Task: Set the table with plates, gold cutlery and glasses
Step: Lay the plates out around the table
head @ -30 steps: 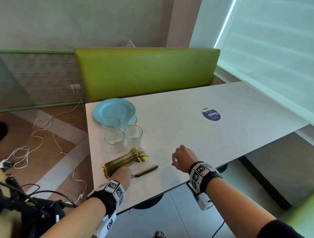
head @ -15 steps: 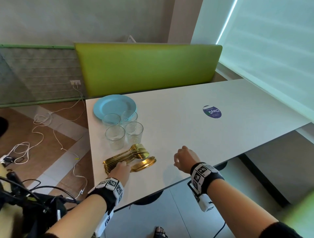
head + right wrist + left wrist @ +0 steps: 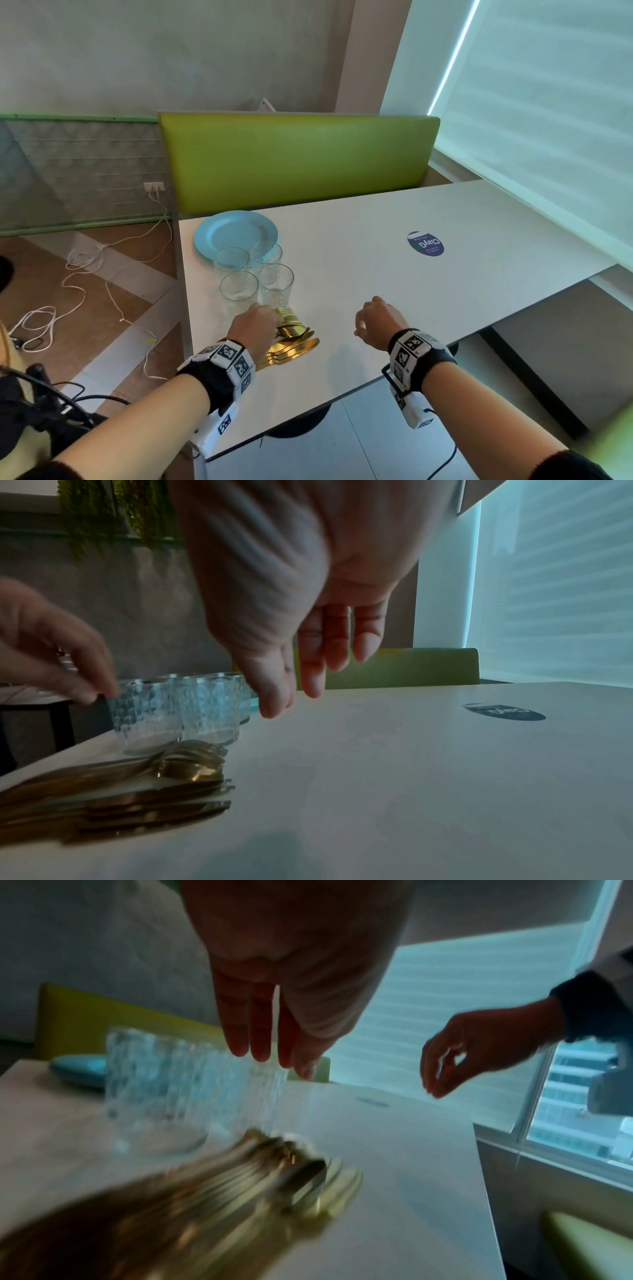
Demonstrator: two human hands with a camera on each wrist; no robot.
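Surface [image 3: 394, 291]: white tabletop, with a round dark blue sticker [image 3: 425, 243] on its far right part.

Plates [image 3: 236, 233]: light blue, stacked at the far left corner of the surface; how many are in the stack cannot be told.

Glasses [image 3: 255, 277]: four clear textured tumblers, upright, grouped two by two just near of the plates; the two far ones stand in front of the plate rim.

Gold cutlery [image 3: 291, 339]: a pile lying on the surface just near of the glasses, at the left edge. Forks and spoons are bunched on the far side of the pile, knives on the near side, tips pointing right. The left wrist view shows the pile blurred.

Left hand [image 3: 255, 327]: above the handle end of the gold cutlery, reaching toward the nearest glasses. Fingers [image 3: 240, 1031] are extended and loose, close to a glass rim; nothing is held. Whether they touch the glass cannot be told.

Right hand [image 3: 376, 323]: hovering over bare surface, right of the gold cutlery and well apart from it. Fingers [image 3: 337, 642] hang relaxed and slightly curled, holding nothing.

Green padded bench back [image 3: 298, 161]: beyond the far edge of the surface.

White cables [image 3: 85, 274]: on the floor to the left.
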